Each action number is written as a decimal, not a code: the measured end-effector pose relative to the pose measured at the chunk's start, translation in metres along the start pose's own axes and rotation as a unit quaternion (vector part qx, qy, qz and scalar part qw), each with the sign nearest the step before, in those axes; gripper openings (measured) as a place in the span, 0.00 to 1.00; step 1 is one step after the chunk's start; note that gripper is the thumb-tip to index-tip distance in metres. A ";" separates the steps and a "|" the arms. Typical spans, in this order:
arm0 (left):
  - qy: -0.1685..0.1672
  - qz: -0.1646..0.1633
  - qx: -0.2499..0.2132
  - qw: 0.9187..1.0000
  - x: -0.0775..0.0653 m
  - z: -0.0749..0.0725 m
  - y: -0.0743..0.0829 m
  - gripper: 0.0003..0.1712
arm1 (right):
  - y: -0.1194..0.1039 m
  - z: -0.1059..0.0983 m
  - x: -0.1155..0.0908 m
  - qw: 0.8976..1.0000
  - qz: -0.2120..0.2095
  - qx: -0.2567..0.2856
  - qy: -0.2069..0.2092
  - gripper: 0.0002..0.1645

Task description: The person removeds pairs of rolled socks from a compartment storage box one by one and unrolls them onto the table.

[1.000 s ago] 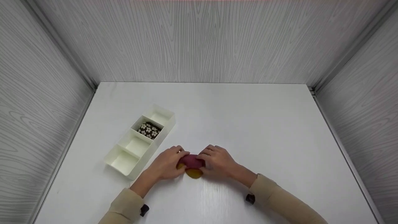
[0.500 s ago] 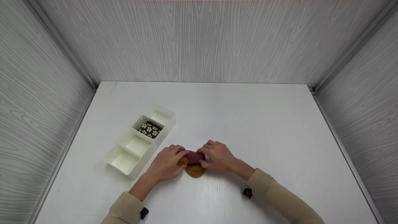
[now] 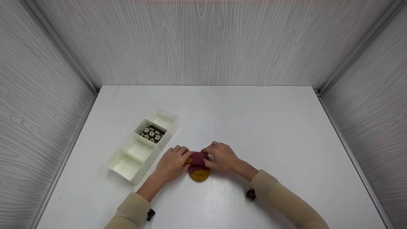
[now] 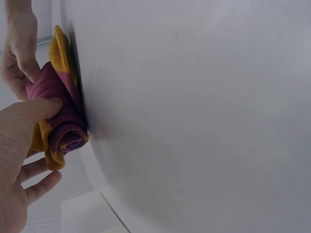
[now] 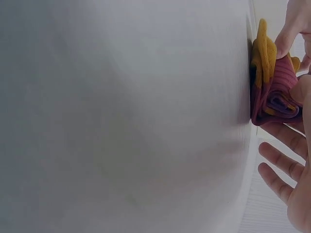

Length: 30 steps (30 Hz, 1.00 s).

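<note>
A maroon pair of socks (image 3: 197,158) with mustard patches is partly rolled up on the white table. Its flat mustard end (image 3: 199,176) lies toward the person. In the left wrist view the spiral end of the roll (image 4: 73,138) shows, with some purple inside. My left hand (image 3: 171,163) pinches the roll's left end, thumb on the near side. At the other end my right hand (image 3: 222,156) grips the roll between thumb and fingers. The right wrist view shows several of that hand's fingers (image 5: 277,160) spread below the socks.
To the left of the hands, a white box (image 3: 144,167) with several compartments stands slanted on the table (image 3: 254,127). A dark floral-patterned fabric item (image 3: 152,134) sits in one compartment. Grey wood-grain panels (image 3: 203,41) enclose the table at the back and sides.
Both hands have shifted slightly away from the person along with the roll. More of the flat part, with a maroon strip above the mustard end, now shows. The box stays put.
</note>
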State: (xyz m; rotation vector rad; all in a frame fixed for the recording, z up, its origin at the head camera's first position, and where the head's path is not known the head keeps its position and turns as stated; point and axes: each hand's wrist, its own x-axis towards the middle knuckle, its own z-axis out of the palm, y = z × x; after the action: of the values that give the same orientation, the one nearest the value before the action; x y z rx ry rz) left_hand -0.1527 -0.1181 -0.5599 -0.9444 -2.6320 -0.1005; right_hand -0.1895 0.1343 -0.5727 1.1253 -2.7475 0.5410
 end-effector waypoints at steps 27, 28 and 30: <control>-0.134 -0.062 -0.131 0.980 0.032 -0.002 -0.018 0.23 | -0.006 -0.007 -0.012 0.981 -0.088 -0.164 0.060 0.24; -0.137 -0.063 -0.135 0.979 0.032 -0.002 -0.019 0.23 | -0.006 -0.006 -0.012 0.979 -0.092 -0.172 0.061 0.25; -0.141 -0.064 -0.137 0.978 0.034 -0.001 -0.021 0.23 | -0.006 -0.006 -0.012 0.975 -0.098 -0.188 0.059 0.26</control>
State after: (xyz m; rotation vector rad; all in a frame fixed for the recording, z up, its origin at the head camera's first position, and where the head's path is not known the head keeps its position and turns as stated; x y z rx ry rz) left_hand -0.1898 -0.1139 -0.5467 -0.9313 -2.9985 -0.3968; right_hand -0.1769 0.1399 -0.5686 1.2007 -2.4572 0.0542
